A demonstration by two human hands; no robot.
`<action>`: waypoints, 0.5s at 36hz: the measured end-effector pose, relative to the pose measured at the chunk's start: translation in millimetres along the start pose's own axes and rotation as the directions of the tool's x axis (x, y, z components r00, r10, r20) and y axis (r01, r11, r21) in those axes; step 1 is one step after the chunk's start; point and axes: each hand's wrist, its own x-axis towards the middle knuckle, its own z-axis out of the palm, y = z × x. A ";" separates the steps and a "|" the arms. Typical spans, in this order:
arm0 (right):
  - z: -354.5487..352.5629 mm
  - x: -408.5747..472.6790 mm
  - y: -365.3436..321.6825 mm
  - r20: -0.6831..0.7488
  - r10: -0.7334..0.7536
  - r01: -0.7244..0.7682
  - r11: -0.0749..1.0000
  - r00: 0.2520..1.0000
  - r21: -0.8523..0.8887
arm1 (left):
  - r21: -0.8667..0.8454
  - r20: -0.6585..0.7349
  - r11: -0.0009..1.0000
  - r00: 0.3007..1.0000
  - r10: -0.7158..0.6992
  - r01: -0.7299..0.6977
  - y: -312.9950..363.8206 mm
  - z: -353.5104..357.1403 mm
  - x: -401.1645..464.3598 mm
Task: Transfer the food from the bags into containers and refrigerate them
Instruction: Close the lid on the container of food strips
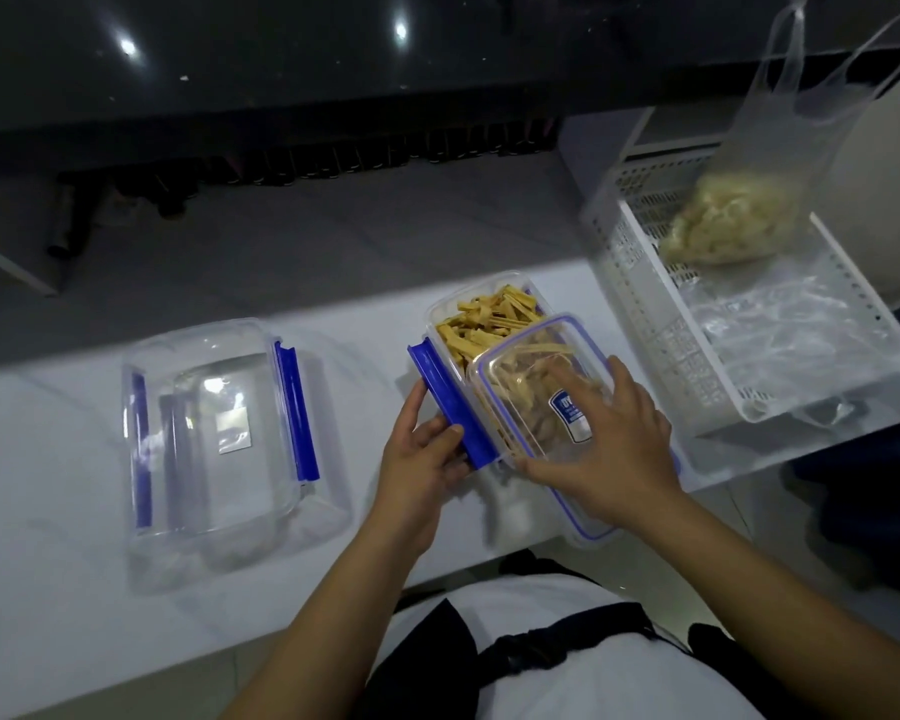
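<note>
A clear box [481, 324] of yellow food strips [489, 317] is sitting mid-table [48, 459], its lid [539, 407] lying skewed over the near half and blurring the food beneath. The left hand [419, 459] is pinching the box's blue left clip [450, 402] between thumb and fingers. The right hand [611, 444] is resting on the lid with fingers spread and fairly straight, hiding the lid's near right part. To the left an empty box [214, 423] is standing well apart. At far right a white basket [640, 283] is holding crumpled plastic [780, 324]; a bag [739, 220] of pale food is hanging over it, handles cut off at the top edge.
</note>
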 end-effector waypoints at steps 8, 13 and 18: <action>-15.9 11.0 -11.1 -0.049 0.007 -0.006 0.999 0.999 0.033 | 0.000 -0.012 1.000 1.000 -0.010 0.010 0.3 0.8 -0.8; -0.2 45.3 -35.7 0.028 -0.006 0.009 0.997 1.000 -0.076 | 0.013 -0.012 1.000 1.000 0.000 0.001 0.9 2.7 -0.1; 7.4 51.4 -42.2 0.017 -0.017 0.019 0.993 1.000 -0.114 | 0.027 -0.047 1.000 0.999 0.011 -0.009 3.7 -1.3 3.4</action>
